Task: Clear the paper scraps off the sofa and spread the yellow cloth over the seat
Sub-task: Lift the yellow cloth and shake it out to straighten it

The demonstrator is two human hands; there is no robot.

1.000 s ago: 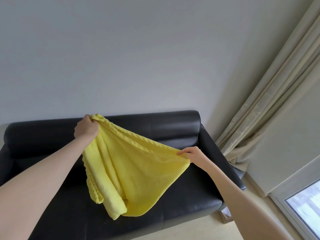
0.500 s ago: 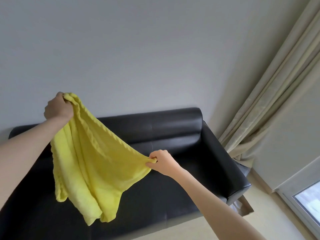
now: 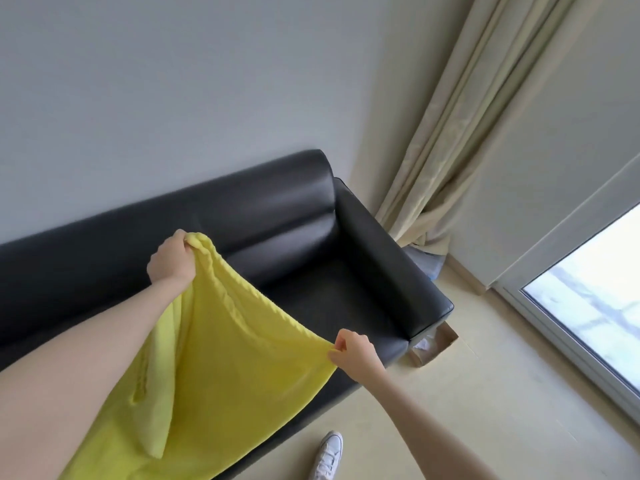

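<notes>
Yellow cloth [image 3: 235, 368] held up in the air over a black leather sofa [image 3: 298, 216], stretched between both hands, not yet laid on the seat. Left hand [image 3: 171, 259] fisted round a bunched corner, raised in front of the sofa backrest; fingers curled tight, knuckles toward camera. Right hand [image 3: 353, 351] lower and nearer the sofa's front edge, pinching the opposite corner between thumb and fingertips, other fingers curled in. Top hem runs taut on a slant from left hand down to right hand. Rest of the cloth hangs below that edge in loose folds, one long fold drooping under the left forearm, bottom of the cloth cut off by the frame edge. Cloth covers the left and middle part of the seat from this angle; cannot tell if the hanging part touches the cushion. Right end of the seat and right armrest uncovered, shiny, no scraps visible on the exposed part.

Brown paper bag [image 3: 433, 348] on the floor just beside the sofa's right front corner, something white and crumpled inside. White sneaker [image 3: 327, 455] on the pale floor [image 3: 485, 375] at bottom, in front of the sofa. Beige curtain [image 3: 460, 133] hangs behind the sofa's right end, bunched at its foot. Glass door [image 3: 595, 296] with white frame at far right. Grey wall [image 3: 173, 98] behind the sofa.
</notes>
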